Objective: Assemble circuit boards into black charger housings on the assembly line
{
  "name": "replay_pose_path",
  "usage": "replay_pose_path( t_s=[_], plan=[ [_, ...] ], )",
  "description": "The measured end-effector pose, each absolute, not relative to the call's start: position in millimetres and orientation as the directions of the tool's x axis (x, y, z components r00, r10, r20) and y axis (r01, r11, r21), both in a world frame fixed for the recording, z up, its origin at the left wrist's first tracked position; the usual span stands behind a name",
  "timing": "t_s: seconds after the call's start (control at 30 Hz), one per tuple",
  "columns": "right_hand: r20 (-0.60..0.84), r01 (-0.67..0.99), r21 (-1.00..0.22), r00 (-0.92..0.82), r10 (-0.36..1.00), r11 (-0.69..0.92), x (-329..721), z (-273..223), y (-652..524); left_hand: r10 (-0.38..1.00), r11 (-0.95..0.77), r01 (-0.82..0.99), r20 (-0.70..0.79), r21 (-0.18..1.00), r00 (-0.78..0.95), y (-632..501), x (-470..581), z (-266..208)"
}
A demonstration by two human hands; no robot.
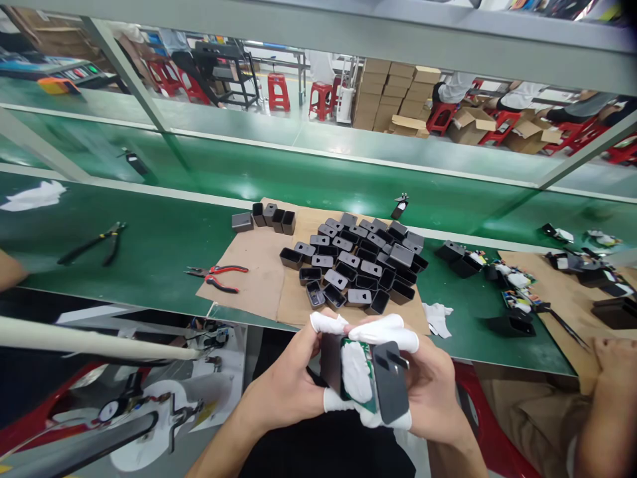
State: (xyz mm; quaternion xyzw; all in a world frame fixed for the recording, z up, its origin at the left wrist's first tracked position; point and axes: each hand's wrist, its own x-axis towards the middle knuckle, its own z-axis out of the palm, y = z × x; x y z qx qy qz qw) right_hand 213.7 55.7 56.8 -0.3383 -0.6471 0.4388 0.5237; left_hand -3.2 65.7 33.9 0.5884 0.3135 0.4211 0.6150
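Observation:
My left hand, with white finger cots on, grips a black charger housing. My right hand, also in finger cots, holds a charger plug cover with metal prongs facing right. Between the two black parts sits a green circuit board coated with white paste; whether it reaches into the housing is hidden. The assembly is held in front of the table edge. Just beyond it, many black charger shells stand crowded on cardboard, some with their hollow ends up.
Red-handled pliers lie on the cardboard, and black-handled pliers farther left. A white cloth lies right of the shells. A co-worker's arm and loose circuit boards are at right. A metal frame rail crosses above.

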Motion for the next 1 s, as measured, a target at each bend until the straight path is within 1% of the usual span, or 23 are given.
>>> replay_pose_path(
  t_s=[0.23,0.47,0.57,0.7,0.8,1.0],
  plan=[
    [0.375,0.000,-0.922,-0.257,0.891,0.388,212,53,55,0.898,-0.030,-0.183,0.107,0.983,0.428,64,-5,30],
    [0.362,0.018,-0.923,-0.292,0.885,0.384,211,53,55,0.887,-0.019,-0.124,0.074,0.992,0.455,63,-9,23],
    [0.369,-0.001,-0.922,-0.299,0.880,0.386,210,53,56,0.882,-0.038,-0.121,0.090,0.992,0.463,64,-10,21],
    [0.360,-0.018,-0.927,-0.322,0.876,0.374,209,55,56,0.875,-0.019,-0.150,0.089,0.988,0.475,64,-9,18],
    [0.353,0.005,-0.927,-0.331,0.875,0.376,209,58,57,0.882,-0.020,-0.171,0.098,0.985,0.460,63,-9,15],
    [0.360,0.052,-0.914,-0.354,0.863,0.403,208,59,57,0.894,0.013,-0.152,0.057,0.988,0.445,59,-11,12]
  ],
)
